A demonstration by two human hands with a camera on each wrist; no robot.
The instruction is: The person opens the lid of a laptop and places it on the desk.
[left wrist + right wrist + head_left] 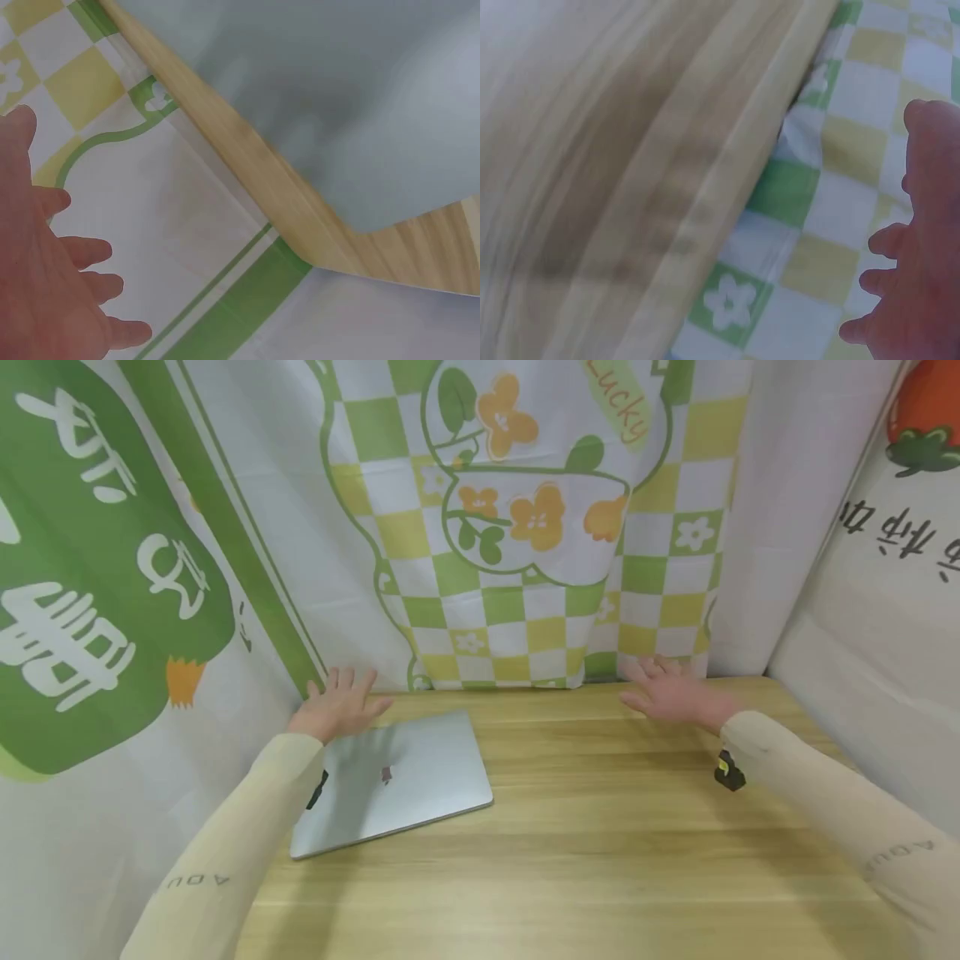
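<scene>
A closed silver laptop [420, 768] lies at an angle on the left part of the wooden table, a small dark logo on its lid. Above the laptop's far left corner hovers my left hand [339, 703], fingers spread and holding nothing. In the left wrist view that hand [52, 277] appears at the left edge, apart from the laptop [337, 97]. My right hand [671, 692] is held over the far right of the table, fingers extended, with nothing in it. The right wrist view shows the same hand [922, 247] beyond the table edge, before the checkered curtain.
The wooden table [570, 860] stretches across the front. Behind it hangs a green and yellow checkered curtain [502, 606] with flowers. Printed cloth walls [247, 752] stand close on the left and right. A small black device [729, 772] is strapped at the right wrist.
</scene>
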